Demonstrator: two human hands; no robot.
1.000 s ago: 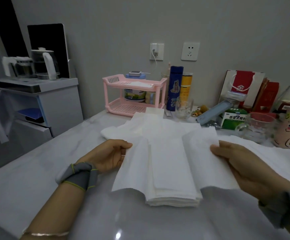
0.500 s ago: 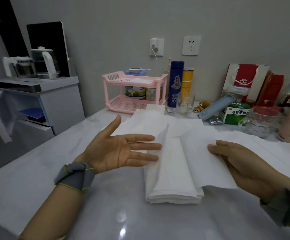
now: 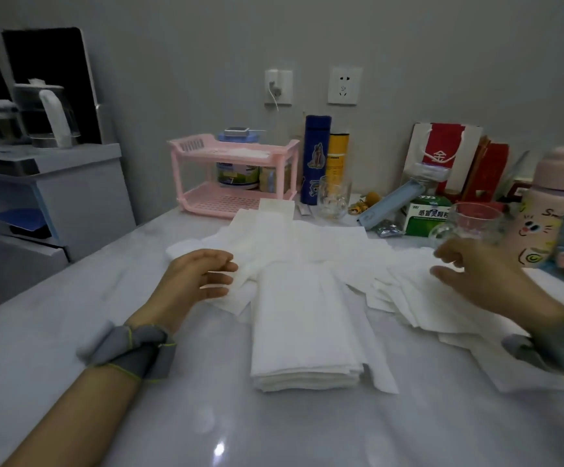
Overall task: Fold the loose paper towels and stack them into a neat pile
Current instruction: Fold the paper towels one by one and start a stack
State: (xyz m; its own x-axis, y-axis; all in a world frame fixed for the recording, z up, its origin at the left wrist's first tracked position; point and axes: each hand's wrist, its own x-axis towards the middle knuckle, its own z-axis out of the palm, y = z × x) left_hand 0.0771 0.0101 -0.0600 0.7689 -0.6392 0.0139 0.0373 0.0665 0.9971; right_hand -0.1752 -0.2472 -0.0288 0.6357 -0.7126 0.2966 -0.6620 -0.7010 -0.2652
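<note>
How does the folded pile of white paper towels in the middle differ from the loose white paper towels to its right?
The folded pile of white paper towels is narrow, thick with layers and square-edged; the loose white paper towels lie thin, spread out and overlapping at angles. No hand touches the pile; the right hand is over the loose ones. Both are plain white, on the grey table.
</note>
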